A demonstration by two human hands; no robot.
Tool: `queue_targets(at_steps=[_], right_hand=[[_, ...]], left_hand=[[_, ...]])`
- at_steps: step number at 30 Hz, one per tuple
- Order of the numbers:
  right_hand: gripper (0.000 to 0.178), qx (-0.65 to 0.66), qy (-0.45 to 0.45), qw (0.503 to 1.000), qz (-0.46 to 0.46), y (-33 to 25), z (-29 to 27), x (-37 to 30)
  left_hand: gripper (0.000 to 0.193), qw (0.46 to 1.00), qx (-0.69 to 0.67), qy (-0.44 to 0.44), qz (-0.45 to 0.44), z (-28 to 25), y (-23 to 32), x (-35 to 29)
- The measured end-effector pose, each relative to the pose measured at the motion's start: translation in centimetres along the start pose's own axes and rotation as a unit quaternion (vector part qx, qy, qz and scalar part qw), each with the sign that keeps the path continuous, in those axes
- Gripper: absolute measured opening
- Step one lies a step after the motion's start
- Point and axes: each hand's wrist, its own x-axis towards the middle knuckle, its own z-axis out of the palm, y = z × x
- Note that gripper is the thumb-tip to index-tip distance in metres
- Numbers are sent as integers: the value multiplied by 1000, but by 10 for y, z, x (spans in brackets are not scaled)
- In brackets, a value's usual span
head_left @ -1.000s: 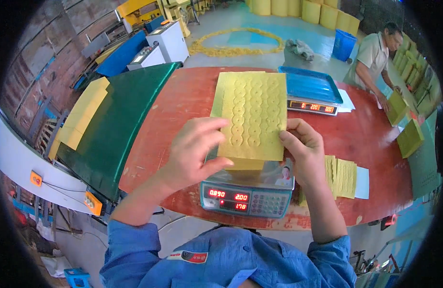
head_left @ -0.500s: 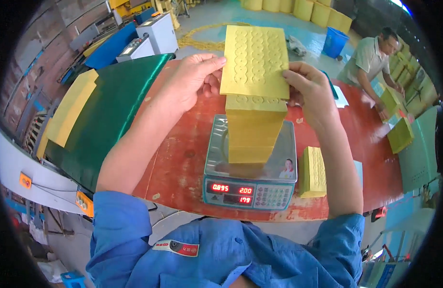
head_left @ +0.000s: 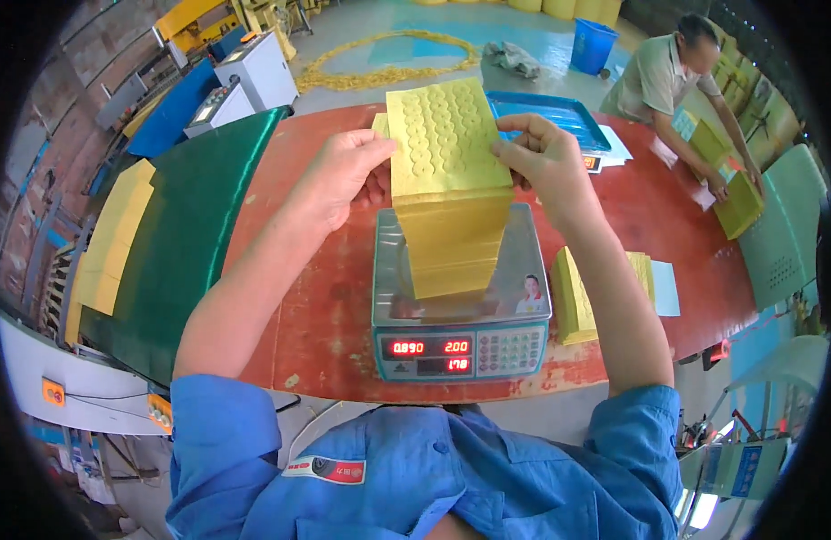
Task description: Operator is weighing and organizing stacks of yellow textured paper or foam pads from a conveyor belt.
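- At the far left a pile of yellow sheets [head_left: 109,238] lies on the green conveyor belt [head_left: 195,234], well apart from the hands; it seems unlikely to be disturbed from here.
- The left hand [head_left: 343,175] grips the left edge of the tall stack of yellow sheets [head_left: 447,189], fingers curled around it. If that grip loosens, the upper sheets could fan out and slide off toward the red table [head_left: 316,297].
- The stack stands on the steel pan of the weighing scale [head_left: 460,297], its top sheet, patterned with rows of punched rings, tilted toward the camera. Because the pile is high and narrow, I judge that it could lean or topple once released.
- While both hands hold the stack, they may press on it or lift it, so the red digits on the scale may be false.
- The right hand [head_left: 546,162] pinches the upper right corner of the stack, thumb in front; a pull here could bend or tear the perforated top sheet.
- Just beside the scale, a smaller stack of yellow sheets [head_left: 582,292] lies on the table; fallen sheets might mix with it.
- At the far right another person [head_left: 676,76] handles yellow sheets, well apart.
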Motion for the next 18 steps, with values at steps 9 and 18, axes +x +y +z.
queue_targets(at_steps=[9,18], right_hand=[[30,-49,16,998,-45,6,-1,-9],[29,-54,23,996,-60,15,-5,-7]], left_hand=[[22,999,2,24,26,7,-2,-9],[24,995,81,40,30,14,0,-14]])
